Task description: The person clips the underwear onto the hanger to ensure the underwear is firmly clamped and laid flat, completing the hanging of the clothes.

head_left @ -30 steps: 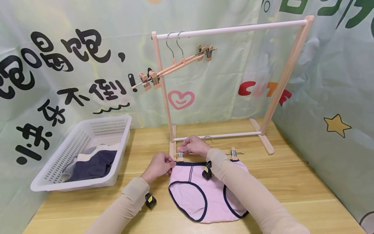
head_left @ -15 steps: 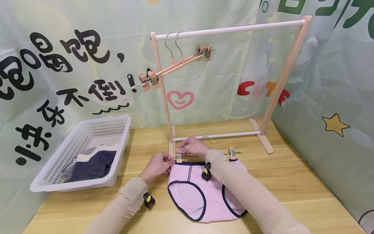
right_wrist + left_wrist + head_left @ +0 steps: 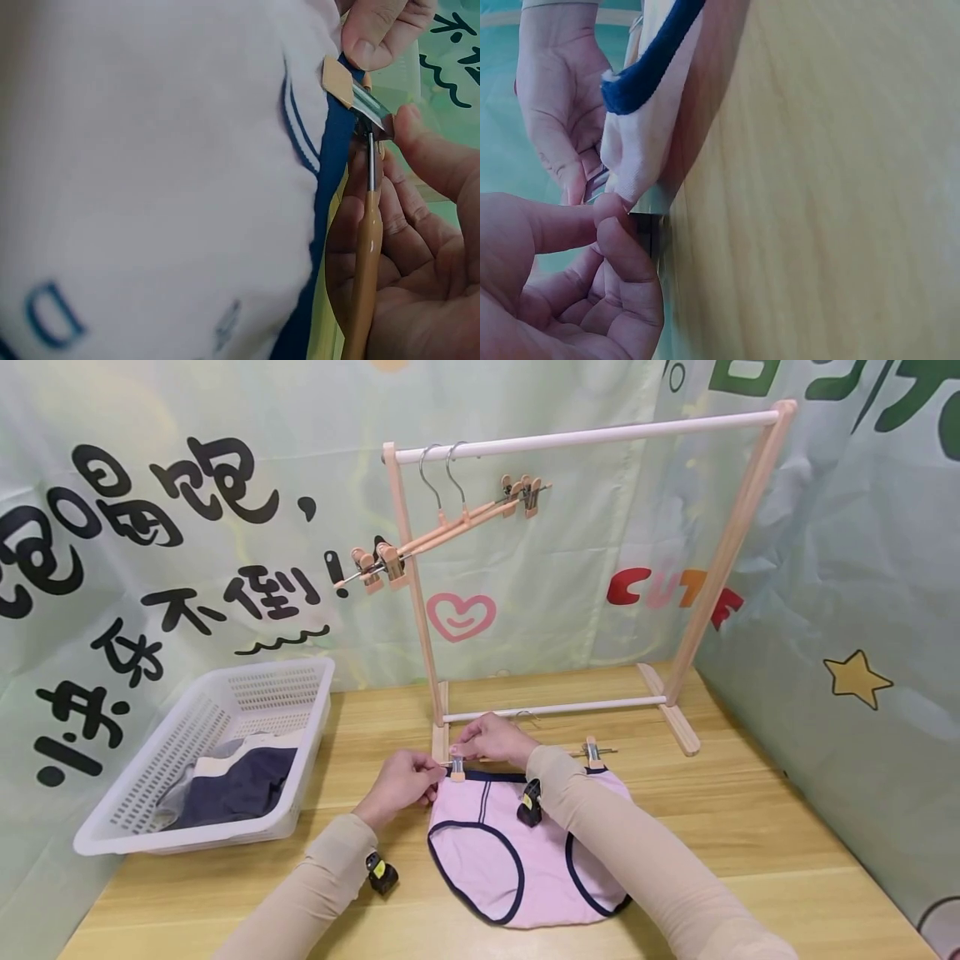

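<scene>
With my left hand [image 3: 402,785] pinching the pink briefs [image 3: 543,881] and right hand [image 3: 497,740] pinching the hanger clip [image 3: 457,768], I'd square the navy waistband [image 3: 504,776] before releasing.

Bright, even light in the head view; both wrist views are dimmer.
On the table [image 3: 750,852], soft shadows lie beside the basket [image 3: 187,842] and under my sleeves [image 3: 307,893] near the front edge. In the right wrist view, the letter [image 3: 71,311] on the pink briefs [image 3: 187,150] is blurred.
</scene>
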The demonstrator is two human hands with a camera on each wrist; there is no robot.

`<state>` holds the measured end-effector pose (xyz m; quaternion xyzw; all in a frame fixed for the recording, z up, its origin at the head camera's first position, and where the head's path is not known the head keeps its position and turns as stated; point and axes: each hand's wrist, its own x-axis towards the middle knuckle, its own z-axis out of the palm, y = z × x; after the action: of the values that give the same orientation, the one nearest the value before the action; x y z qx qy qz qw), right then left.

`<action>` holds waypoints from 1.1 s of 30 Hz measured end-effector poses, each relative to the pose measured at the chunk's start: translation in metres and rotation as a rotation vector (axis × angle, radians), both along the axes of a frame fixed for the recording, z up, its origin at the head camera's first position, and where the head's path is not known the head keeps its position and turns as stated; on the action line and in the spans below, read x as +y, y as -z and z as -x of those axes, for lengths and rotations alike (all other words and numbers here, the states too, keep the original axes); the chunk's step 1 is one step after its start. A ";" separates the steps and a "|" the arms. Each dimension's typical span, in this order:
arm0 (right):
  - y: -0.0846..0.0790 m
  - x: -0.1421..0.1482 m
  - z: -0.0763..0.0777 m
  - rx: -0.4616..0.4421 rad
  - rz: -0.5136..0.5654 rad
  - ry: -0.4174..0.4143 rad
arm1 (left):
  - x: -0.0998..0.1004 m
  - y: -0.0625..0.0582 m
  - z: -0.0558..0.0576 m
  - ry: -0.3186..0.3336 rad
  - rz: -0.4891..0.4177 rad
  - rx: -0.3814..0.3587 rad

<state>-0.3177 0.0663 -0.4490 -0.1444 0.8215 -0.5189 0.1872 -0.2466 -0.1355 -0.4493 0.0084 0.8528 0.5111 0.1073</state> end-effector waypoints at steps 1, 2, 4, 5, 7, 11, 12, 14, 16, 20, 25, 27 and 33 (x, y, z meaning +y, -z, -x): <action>0.000 0.000 0.000 0.002 -0.004 -0.001 | 0.000 0.000 0.000 -0.003 -0.005 -0.004; 0.000 0.000 0.000 0.004 -0.008 -0.004 | -0.001 0.001 0.001 -0.006 -0.009 -0.011; 0.000 0.001 0.000 0.009 -0.017 -0.010 | -0.001 0.001 0.001 -0.010 -0.012 -0.020; 0.000 0.001 0.000 0.010 -0.017 -0.014 | -0.001 0.001 0.002 -0.012 -0.011 -0.022; 0.001 0.001 0.000 0.012 -0.018 -0.023 | -0.002 0.001 0.002 -0.012 -0.009 -0.027; 0.003 0.001 0.000 0.019 -0.016 -0.038 | -0.002 0.001 0.001 -0.013 -0.001 -0.028; 0.003 0.001 0.000 0.030 -0.022 -0.041 | -0.002 0.001 0.001 -0.014 0.002 -0.028; 0.003 0.000 -0.001 0.042 -0.027 -0.044 | -0.001 0.000 0.001 -0.016 0.012 -0.028; 0.003 -0.001 -0.001 0.066 -0.042 -0.049 | -0.001 0.000 0.001 -0.017 0.024 -0.023; 0.002 -0.001 -0.002 0.120 -0.074 -0.058 | 0.000 -0.001 0.001 -0.021 0.046 -0.008; 0.002 0.001 -0.001 0.134 -0.073 -0.066 | -0.001 -0.001 0.001 -0.019 0.069 0.008; 0.002 0.003 0.000 0.127 -0.064 -0.064 | -0.001 -0.002 0.001 -0.015 0.084 0.014; 0.001 0.012 0.000 0.130 -0.067 -0.059 | -0.003 -0.007 0.001 0.012 0.163 0.045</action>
<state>-0.3180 0.0781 -0.4497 -0.1956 0.8441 -0.4750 0.1535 -0.2479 -0.1381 -0.4419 0.0162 0.8936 0.4391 0.0915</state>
